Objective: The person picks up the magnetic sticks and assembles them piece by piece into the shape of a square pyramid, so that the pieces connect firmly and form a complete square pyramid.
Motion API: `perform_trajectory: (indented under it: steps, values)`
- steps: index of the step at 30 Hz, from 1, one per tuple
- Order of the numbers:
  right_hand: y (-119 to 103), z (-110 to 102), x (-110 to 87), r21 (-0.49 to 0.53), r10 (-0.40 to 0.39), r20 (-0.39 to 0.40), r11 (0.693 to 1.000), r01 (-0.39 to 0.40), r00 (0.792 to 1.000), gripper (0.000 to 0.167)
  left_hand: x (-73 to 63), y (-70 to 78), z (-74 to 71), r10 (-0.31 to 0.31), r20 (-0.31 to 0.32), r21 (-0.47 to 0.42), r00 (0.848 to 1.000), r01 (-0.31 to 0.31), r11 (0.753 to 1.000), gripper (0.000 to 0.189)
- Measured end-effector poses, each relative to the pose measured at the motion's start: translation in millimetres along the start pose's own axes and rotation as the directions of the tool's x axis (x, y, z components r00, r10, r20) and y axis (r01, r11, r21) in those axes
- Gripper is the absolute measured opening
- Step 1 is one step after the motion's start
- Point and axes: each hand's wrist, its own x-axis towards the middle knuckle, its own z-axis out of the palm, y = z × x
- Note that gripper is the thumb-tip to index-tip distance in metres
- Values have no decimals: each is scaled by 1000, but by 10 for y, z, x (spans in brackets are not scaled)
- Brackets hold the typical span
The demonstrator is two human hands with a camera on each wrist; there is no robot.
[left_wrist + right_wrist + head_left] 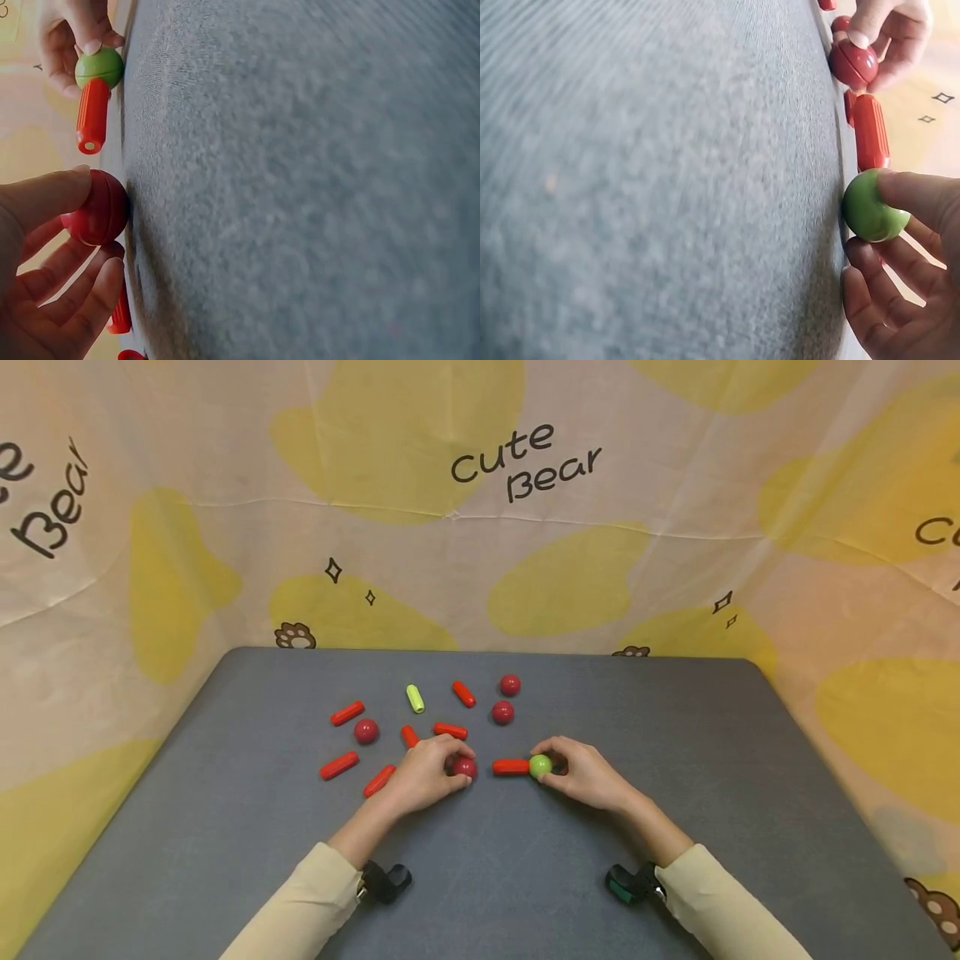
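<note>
Left hand (pixel 429 768), left of centre: grip pinching red ball (pixel 466 767). Right hand (pixel 588 772), right of centre: grip pinching green ball (pixel 540 766). Between, I see grooved red rod (pixel 510 767), axis crosswise, right end touching green ball, left end facing red ball across a gap. Beyond: yellow-green rod (pixel 416 698).

Red sticks (pixel 339 766), a yellow-green stick (pixel 416 699) and red balls (pixel 367 732) dot the grey tabletop (pixel 495 885).

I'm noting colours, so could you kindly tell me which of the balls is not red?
It is the green ball, pinched by the right hand at one end of a red stick; the four other balls are red.
</note>
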Motion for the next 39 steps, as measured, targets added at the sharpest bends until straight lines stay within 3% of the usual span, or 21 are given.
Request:
perform_trajectory:
  steps: [11, 21, 28, 35, 39]
  values:
    - [-59, 44, 49, -10, -9, 2, 1000, 9, 1000, 30, 68, 29, 47, 20, 7, -23, 1000, -20, 1000, 26]
    - [-73, 53, 68, -22, -12, 18, 1000, 12, 1000, 29, 90, 41, 80, -1, 17, -45, 1000, 2, 999, 26]
    - [-114, 27, 61, 14, 10, 34, 1000, -10, 999, 21, 109, 35, 71, 0, 7, -50, 1000, 0, 999, 31]
    - [-132, 9, 85, 25, 28, 53, 999, -30, 998, 8, 129, 48, 63, -40, -9, -51, 999, 39, 998, 29]
    - [-141, 25, 106, 29, 24, 82, 999, -26, 996, 9, 155, 51, 75, -57, -16, -44, 998, 56, 997, 29]
